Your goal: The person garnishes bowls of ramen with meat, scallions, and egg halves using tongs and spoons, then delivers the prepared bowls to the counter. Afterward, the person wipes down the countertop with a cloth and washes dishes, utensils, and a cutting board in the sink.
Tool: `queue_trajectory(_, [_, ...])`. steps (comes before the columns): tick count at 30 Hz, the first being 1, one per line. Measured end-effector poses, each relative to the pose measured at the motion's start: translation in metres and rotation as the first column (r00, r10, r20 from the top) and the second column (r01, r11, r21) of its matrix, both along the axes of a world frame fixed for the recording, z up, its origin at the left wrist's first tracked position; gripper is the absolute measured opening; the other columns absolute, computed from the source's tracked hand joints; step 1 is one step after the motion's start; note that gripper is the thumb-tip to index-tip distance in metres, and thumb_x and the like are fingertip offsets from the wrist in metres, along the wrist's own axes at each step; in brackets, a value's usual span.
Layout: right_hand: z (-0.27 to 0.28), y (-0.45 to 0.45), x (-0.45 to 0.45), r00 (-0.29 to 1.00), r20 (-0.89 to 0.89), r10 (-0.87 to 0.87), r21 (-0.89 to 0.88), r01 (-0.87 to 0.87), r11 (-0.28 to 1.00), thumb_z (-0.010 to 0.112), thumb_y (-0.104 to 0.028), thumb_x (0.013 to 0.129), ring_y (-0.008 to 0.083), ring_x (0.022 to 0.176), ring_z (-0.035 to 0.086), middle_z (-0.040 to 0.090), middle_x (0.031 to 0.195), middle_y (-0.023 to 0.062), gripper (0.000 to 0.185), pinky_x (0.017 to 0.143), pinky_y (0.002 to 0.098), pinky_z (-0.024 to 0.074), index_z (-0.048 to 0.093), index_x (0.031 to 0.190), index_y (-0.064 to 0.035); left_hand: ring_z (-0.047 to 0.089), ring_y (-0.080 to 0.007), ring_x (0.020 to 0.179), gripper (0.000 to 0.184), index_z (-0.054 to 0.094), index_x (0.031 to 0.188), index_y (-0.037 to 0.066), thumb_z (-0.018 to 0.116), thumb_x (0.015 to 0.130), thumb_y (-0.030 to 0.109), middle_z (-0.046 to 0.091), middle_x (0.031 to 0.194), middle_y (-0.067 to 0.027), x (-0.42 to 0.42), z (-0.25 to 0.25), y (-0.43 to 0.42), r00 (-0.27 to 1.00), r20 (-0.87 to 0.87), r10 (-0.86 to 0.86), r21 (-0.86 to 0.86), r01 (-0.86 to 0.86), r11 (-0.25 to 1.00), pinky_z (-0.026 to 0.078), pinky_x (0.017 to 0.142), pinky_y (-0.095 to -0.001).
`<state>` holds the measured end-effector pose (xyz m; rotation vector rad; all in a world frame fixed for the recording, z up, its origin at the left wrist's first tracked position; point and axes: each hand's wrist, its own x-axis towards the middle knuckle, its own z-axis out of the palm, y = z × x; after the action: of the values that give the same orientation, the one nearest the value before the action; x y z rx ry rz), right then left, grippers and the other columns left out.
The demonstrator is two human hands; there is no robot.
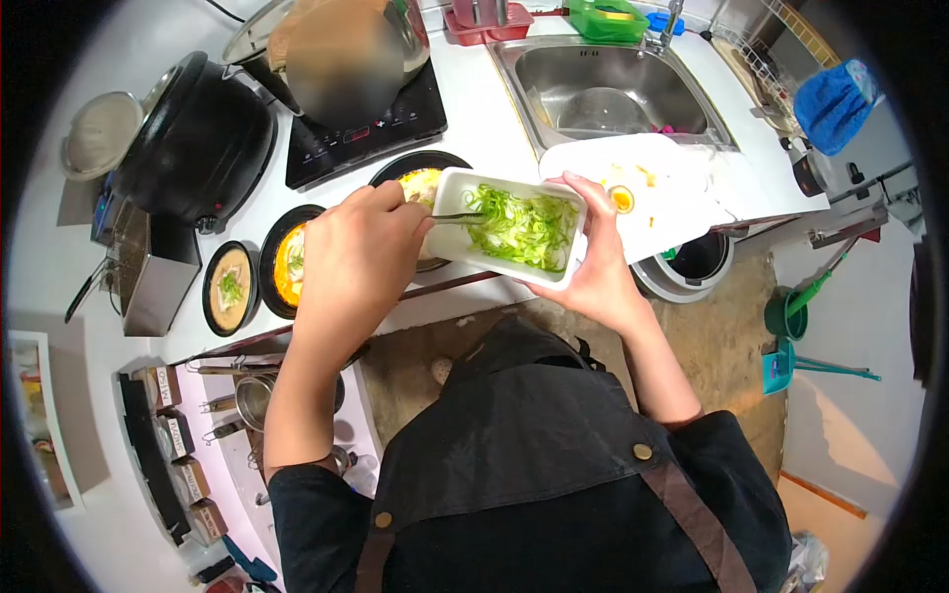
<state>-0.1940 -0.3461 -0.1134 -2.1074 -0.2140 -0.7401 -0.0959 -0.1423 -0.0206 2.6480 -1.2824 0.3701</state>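
Observation:
My left hand (pixel 368 237) is closed around a thin metal utensil (pixel 453 216) that looks like tweezers; its tip reaches into the shredded green onion (pixel 524 225). The onion lies in a white rectangular container (pixel 501 275), which my right hand (pixel 601 262) grips by its right end, tilted slightly. Below and behind the container is a black bowl (pixel 435 160) of food, partly hidden. My left hand and forearm cover part of a second black bowl (pixel 287 262) with orange soup. To the left stands a smaller black bowl (pixel 229 289) of brownish soup topped with greens.
A white cutting board (pixel 682 212) with half an egg (pixel 622 200) lies by the steel sink (pixel 613 94). At the back left, a pot with a blurred top sits on the induction cooker (pixel 366 128), beside a large black cooker (pixel 198 148). A bin (pixel 692 267) stands below the board.

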Motion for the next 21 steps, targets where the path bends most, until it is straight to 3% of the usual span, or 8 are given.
queue_trajectory(7, [-0.006, -0.001, 0.004, 1.0, 0.006, 0.019, 0.026, -0.019, 0.999, 0.085, -0.015, 0.055, 0.0297, 0.118, 0.042, 0.036, 0.126, 0.0178, 0.101, 0.099, 0.0424, 0.0355, 0.021, 0.134, -0.008, 0.057, -0.0253, 0.063, 0.009, 0.067, 0.079, 0.007, 0.065, 0.076, 0.015, 0.055, 0.068, -0.0061, -0.002, -0.005, 0.002, 1.0, -0.011, 0.003, -0.098, -0.004, 0.995, 0.046, 0.057, -0.0347])
queue_trajectory(14, [-0.014, -0.004, 0.007, 0.996, -0.064, -0.055, 0.102, 0.062, 0.993, 0.085, -0.015, 0.054, 0.027, 0.119, 0.041, 0.034, 0.128, 0.015, 0.105, 0.1, 0.0407, 0.0367, 0.02, 0.136, -0.0072, 0.058, -0.027, 0.063, 0.009, 0.069, 0.079, 0.008, 0.063, 0.079, 0.016, 0.059, 0.071, -0.0069, -0.005, 0.036, 0.023, 0.981, 0.065, 0.182, -0.254, -0.16, 0.954, 0.044, 0.056, -0.0358])
queue_trajectory(17, [-0.015, -0.007, 0.004, 0.992, -0.079, -0.101, 0.122, 0.11, 0.986, 0.085, -0.013, 0.054, 0.0258, 0.12, 0.04, 0.032, 0.129, 0.0141, 0.105, 0.101, 0.0405, 0.0369, 0.019, 0.137, -0.0076, 0.058, -0.0283, 0.064, 0.009, 0.068, 0.079, 0.008, 0.063, 0.079, 0.015, 0.059, 0.072, -0.008, 0.007, 0.021, 0.034, 0.953, 0.105, 0.283, -0.232, -0.253, 0.939, 0.044, 0.057, -0.0361])
queue_trajectory(19, [-0.016, -0.01, 0.001, 0.989, -0.085, -0.12, 0.124, 0.13, 0.984, 0.085, -0.012, 0.054, 0.0255, 0.12, 0.04, 0.032, 0.129, 0.014, 0.105, 0.101, 0.0405, 0.0369, 0.02, 0.137, -0.0077, 0.06, -0.0295, 0.069, 0.014, 0.068, 0.078, 0.008, 0.061, 0.081, 0.02, 0.06, 0.074, -0.0088, 0.018, -0.009, 0.035, 0.942, 0.082, 0.325, -0.1, -0.317, 0.943, 0.046, 0.061, -0.0377])
queue_trajectory(21, [-0.016, -0.014, -0.002, 0.988, -0.086, -0.131, 0.116, 0.141, 0.983, 0.084, -0.011, 0.054, 0.0256, 0.12, 0.039, 0.032, 0.129, 0.0142, 0.105, 0.101, 0.0405, 0.037, 0.02, 0.137, -0.0078, 0.06, -0.0288, 0.071, 0.014, 0.069, 0.079, 0.009, 0.061, 0.081, 0.021, 0.06, 0.074, -0.0087, 0.018, -0.024, 0.032, 0.94, -0.027, 0.34, -0.075, -0.341, 0.937, 0.047, 0.062, -0.0382])
